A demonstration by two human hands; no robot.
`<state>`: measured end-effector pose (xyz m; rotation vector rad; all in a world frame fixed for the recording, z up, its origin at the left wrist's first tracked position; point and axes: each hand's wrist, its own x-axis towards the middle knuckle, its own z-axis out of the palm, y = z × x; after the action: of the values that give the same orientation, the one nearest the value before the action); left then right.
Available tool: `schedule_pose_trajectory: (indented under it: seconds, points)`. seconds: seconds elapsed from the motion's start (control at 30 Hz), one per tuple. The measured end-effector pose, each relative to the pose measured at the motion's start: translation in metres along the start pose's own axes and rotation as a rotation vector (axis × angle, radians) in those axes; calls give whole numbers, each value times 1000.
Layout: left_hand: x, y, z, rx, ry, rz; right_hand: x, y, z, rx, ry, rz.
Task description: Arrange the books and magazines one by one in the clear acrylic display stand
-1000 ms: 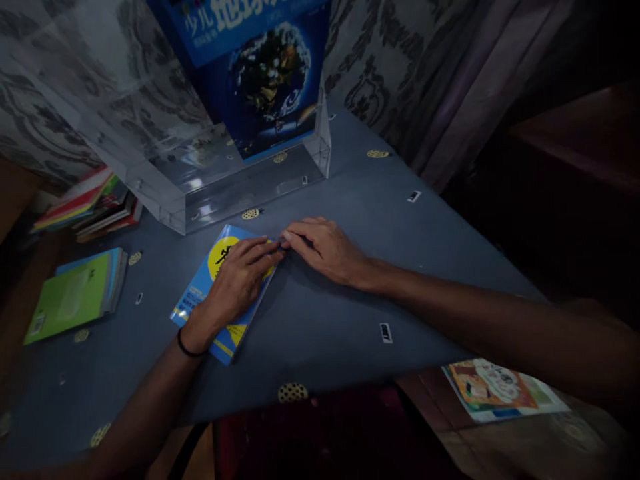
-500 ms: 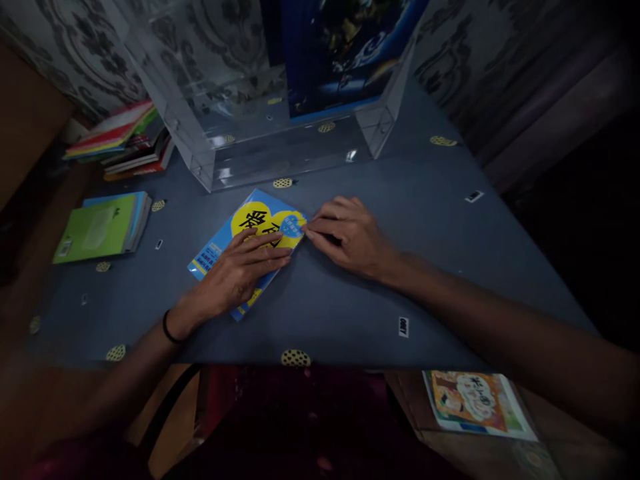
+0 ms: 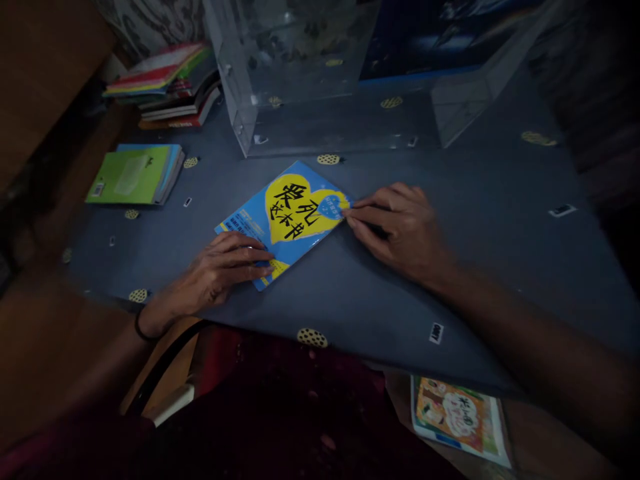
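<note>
A blue book (image 3: 280, 207) with a yellow heart and black Chinese characters on its cover lies aslant on the dark tablecloth. My left hand (image 3: 225, 270) rests at its lower left end, fingers stretched over the cover's edge and thumb hidden. With thumb and fingertips, my right hand (image 3: 397, 227) pinches the book's right corner beside the small blue heart. Whether that corner is lifted I cannot tell.
A clear acrylic stand (image 3: 345, 137) holding a dark blue book (image 3: 445, 40) stands behind. To the left are a green book (image 3: 133, 175) on a small pile and a taller stack of books (image 3: 167, 87). An orange picture book (image 3: 457, 413) lies below the table edge.
My left hand has slid from the middle of the cover to its lower left end, uncovering more characters. My right hand keeps to the corner. The view has shifted, tilting downward and left.
</note>
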<state>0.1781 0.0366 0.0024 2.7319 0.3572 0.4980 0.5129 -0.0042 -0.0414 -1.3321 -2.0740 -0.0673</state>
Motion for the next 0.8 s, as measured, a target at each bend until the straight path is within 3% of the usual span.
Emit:
schedule_pose_trajectory:
  seconds: [0.23,0.53,0.8]
  points:
    - [-28,22,-8,-30,-23,-127,-3,-12,3,-56,60,-95]
    - [-44,21,11,-40,90,-100,-7,-93,10,54,-123,-395]
    - [-46,20,20,-26,158,-98,-10,-112,21,79,-267,-417]
